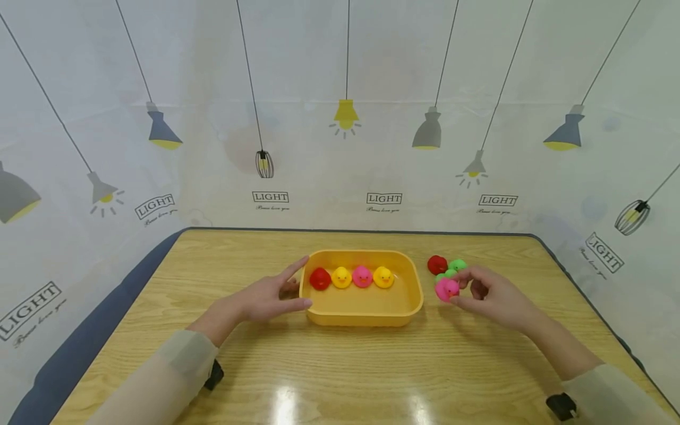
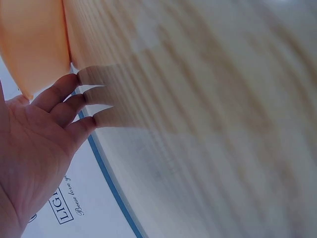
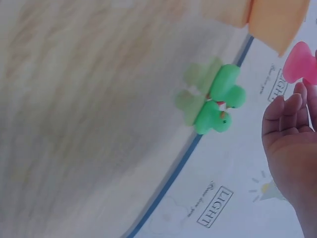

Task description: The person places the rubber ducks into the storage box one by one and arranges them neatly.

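A yellow tray (image 1: 361, 319) stands mid-table, with a red duck (image 1: 320, 278), a yellow duck (image 1: 342, 277), a pink duck (image 1: 362, 276) and another yellow duck (image 1: 383, 277) in a row inside. My left hand (image 1: 265, 295) touches the tray's left end with thumb and index finger spread; its other fingertips meet the table in the left wrist view. Raised off the table, a pink rubber duck (image 1: 446, 289) is pinched between the thumb and fingers of my right hand (image 1: 496, 298). In the right wrist view, this pink duck (image 3: 298, 63) is cut by the edge.
Behind the held duck, a red duck (image 1: 437, 264) and two green ducks (image 3: 225, 84) sit close together on the wooden table (image 1: 345, 372), right of the tray. A printed curtain (image 1: 319, 65) hangs beyond the table's dark edge.
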A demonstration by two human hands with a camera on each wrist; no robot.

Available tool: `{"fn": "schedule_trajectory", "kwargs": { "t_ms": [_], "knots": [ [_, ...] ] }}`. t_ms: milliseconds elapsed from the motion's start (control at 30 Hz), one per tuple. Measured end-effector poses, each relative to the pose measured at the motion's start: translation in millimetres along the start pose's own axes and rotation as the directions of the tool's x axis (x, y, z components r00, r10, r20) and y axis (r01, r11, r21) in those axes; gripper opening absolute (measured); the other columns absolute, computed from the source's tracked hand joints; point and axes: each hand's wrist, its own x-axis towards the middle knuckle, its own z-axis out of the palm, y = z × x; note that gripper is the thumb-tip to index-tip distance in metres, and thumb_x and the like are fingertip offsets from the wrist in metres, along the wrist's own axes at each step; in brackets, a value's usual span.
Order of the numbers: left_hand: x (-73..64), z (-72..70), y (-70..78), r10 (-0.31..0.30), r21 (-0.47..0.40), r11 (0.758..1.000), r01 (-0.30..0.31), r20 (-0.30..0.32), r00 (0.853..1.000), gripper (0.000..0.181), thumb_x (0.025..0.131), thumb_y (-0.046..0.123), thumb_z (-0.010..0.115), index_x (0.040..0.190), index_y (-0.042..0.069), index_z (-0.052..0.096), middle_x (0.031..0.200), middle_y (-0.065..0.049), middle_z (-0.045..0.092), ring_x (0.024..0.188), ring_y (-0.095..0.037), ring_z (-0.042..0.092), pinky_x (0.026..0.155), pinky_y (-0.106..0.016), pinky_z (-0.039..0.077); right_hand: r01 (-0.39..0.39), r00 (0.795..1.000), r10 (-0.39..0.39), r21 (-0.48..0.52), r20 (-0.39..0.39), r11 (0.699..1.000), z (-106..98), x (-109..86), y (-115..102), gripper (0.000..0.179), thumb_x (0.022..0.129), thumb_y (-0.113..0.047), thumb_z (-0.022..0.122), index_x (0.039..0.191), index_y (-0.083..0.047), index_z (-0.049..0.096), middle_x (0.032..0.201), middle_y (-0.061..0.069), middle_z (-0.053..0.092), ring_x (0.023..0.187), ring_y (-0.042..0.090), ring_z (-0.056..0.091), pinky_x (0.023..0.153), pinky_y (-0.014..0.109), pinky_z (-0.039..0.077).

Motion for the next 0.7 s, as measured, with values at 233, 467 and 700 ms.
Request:
{"fn": "schedule_trajectory", "kwargs": {
  "t_ms": [233, 467, 700],
  "knots": [
    [0.1, -0.5, 0.1, 0.001, -0.008, 1.0, -0.001, 0.0, 1.0, 0.102, 0.097, 0.079, 0.064, 0.174, 0.054, 0.002, 0.169, -0.018, 0.051, 0.157, -0.047, 0.046, 0.129, -0.075, 0.03, 0.048, 0.999, -0.048, -0.025, -0.019, 0.999, 4.4, 8.9, -16.2, 0.029, 0.097, -0.024, 0.087, 0.122, -0.018, 0.073, 0.085, 0.002, 0.055, 0.075, 0.014, 0.052, 0.062, 0.026, 0.044],
    [-0.5, -1.1, 0.8, -0.004, -0.011, 1.0, 0.004, 0.0, 1.0, 0.103, 0.096, 0.08, 0.064, 0.174, 0.054, 0.002, 0.169, -0.017, 0.051, 0.157, -0.047, 0.047, 0.129, -0.075, 0.03, 0.087, 0.996, -0.087, -0.02, 0.0, 0.996, 14.4, 23.0, -30.2, 0.03, 0.095, -0.025, 0.089, 0.12, -0.021, 0.074, 0.095, 0.002, 0.063, 0.076, 0.016, 0.055, 0.065, 0.025, 0.048],
    [0.3, -0.5, -0.1, -0.002, -0.013, 1.0, 0.002, 0.001, 1.0, 0.103, 0.096, 0.079, 0.065, 0.174, 0.054, 0.003, 0.169, -0.017, 0.051, 0.157, -0.046, 0.047, 0.129, -0.074, 0.031, 0.118, 0.993, -0.118, -0.041, 0.013, 0.992, 23.7, 34.7, -45.6, 0.029, 0.095, -0.026, 0.089, 0.12, -0.022, 0.074, 0.096, -0.001, 0.062, 0.079, 0.016, 0.055, 0.068, 0.026, 0.047]
  ]
}}
